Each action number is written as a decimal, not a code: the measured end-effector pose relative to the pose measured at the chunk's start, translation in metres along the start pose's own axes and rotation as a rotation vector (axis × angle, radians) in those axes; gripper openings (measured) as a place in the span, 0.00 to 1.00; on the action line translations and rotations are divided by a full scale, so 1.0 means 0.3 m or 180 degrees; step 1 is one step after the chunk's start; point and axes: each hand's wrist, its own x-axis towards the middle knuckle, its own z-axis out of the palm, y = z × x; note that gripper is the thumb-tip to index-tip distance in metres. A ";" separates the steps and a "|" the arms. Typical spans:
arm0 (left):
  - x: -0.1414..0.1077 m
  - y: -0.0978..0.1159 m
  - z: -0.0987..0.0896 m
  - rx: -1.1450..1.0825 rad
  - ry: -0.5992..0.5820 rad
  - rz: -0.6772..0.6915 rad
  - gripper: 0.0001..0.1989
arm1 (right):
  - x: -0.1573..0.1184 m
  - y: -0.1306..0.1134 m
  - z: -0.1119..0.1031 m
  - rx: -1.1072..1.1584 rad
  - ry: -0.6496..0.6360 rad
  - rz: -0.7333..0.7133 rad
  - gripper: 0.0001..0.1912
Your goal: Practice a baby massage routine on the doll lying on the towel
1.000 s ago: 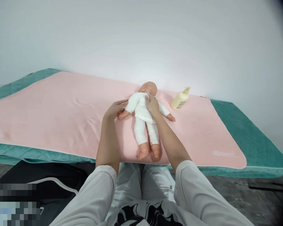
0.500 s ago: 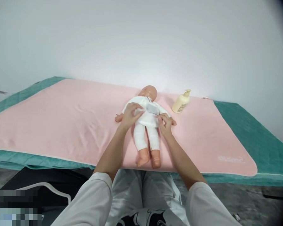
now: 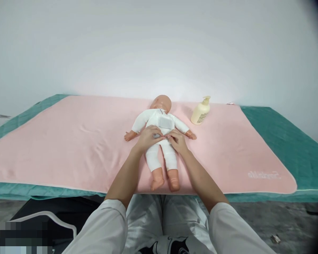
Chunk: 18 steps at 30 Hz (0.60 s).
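Observation:
A baby doll (image 3: 151, 117) with a white cloth body and bare plastic head, hands and feet lies on its back, feet toward me. A pale rectangular panel (image 3: 166, 122) shows on its chest. My left hand (image 3: 148, 137) is at the doll's lower belly, thumb and fingers closed around something small and greyish that I cannot make out. Beside it, almost touching, my right hand (image 3: 177, 140) is closed in a pinch over the same spot. What its fingertips hold is hidden.
A cream pump bottle (image 3: 200, 112) stands to the right of the doll's head. Under everything lies a pink mat (image 3: 69, 141) on a green padded bed (image 3: 294, 148), with a white wall (image 3: 159, 46) behind. A black object with a white curved edge (image 3: 53, 217) is at lower left.
Both hands have come closer together and down from the doll's sides to its lower belly. The doll's arms and chest are less covered by my hands. The view has shifted slightly.

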 end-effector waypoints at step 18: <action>-0.011 0.012 0.012 0.0164 0.0539 -0.0310 0.11 | -0.014 0.012 0.016 -0.0219 0.0386 -0.0145 0.14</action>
